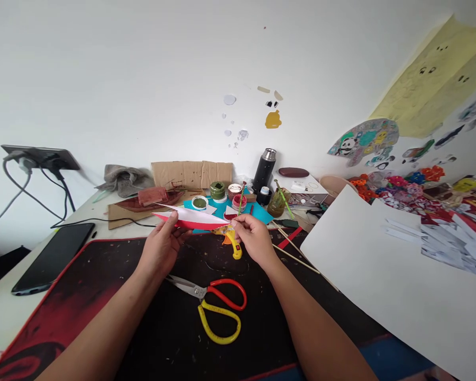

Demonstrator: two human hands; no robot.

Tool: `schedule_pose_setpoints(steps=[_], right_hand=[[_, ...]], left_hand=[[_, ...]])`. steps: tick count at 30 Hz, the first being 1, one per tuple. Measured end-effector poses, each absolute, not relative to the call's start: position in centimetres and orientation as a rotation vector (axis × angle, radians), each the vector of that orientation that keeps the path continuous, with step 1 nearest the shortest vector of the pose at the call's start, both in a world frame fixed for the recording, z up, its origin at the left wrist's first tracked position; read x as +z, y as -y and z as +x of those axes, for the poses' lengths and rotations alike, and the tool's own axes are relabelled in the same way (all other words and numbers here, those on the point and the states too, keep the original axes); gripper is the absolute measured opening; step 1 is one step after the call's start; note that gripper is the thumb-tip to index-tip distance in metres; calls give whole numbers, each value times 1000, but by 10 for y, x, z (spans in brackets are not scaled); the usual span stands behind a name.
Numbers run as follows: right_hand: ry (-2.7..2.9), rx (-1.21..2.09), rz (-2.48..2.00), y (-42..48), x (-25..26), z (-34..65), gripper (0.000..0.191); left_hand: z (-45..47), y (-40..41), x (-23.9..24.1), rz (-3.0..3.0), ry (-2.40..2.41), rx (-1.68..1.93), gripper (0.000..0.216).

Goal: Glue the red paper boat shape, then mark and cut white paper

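Observation:
A folded paper piece [200,217], white inside and red on its outer face, is held level above the mat between both hands. My left hand [167,236] grips its left part, thumb on top and fingers beneath. At the pointed right end, my right hand [250,233] pinches the paper between thumb and fingertips. Just below the right hand lies a yellow hot glue gun [235,247], its front partly hidden. Scissors [201,292] with one red and one yellow handle lie spread on the mat, nearer to me.
Paint jars [218,191] stand on blue paper [264,213] behind the hands, beside a black flask [264,172]. A phone [53,259] lies left of the dark mat [154,338]. Large white paper [365,270] and thin sticks [301,263] lie at right, with paper strips [452,246].

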State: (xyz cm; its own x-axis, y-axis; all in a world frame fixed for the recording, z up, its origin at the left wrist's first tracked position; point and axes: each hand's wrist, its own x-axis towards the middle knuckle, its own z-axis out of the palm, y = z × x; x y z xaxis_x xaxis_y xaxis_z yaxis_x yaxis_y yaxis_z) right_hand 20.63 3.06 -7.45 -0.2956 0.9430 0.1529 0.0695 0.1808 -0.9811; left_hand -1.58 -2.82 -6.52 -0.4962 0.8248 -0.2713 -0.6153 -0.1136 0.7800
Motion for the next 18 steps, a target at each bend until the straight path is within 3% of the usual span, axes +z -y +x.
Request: schedule_pose_setpoints(steps=[10, 18], right_hand=[[1573, 1222, -1010, -32, -77, 206, 31], [1528, 1260, -948, -30, -70, 207, 41]], left_hand=[[-23, 26, -71, 399, -1158, 1808, 15], [-27, 31, -72, 654, -1220, 1708, 51]])
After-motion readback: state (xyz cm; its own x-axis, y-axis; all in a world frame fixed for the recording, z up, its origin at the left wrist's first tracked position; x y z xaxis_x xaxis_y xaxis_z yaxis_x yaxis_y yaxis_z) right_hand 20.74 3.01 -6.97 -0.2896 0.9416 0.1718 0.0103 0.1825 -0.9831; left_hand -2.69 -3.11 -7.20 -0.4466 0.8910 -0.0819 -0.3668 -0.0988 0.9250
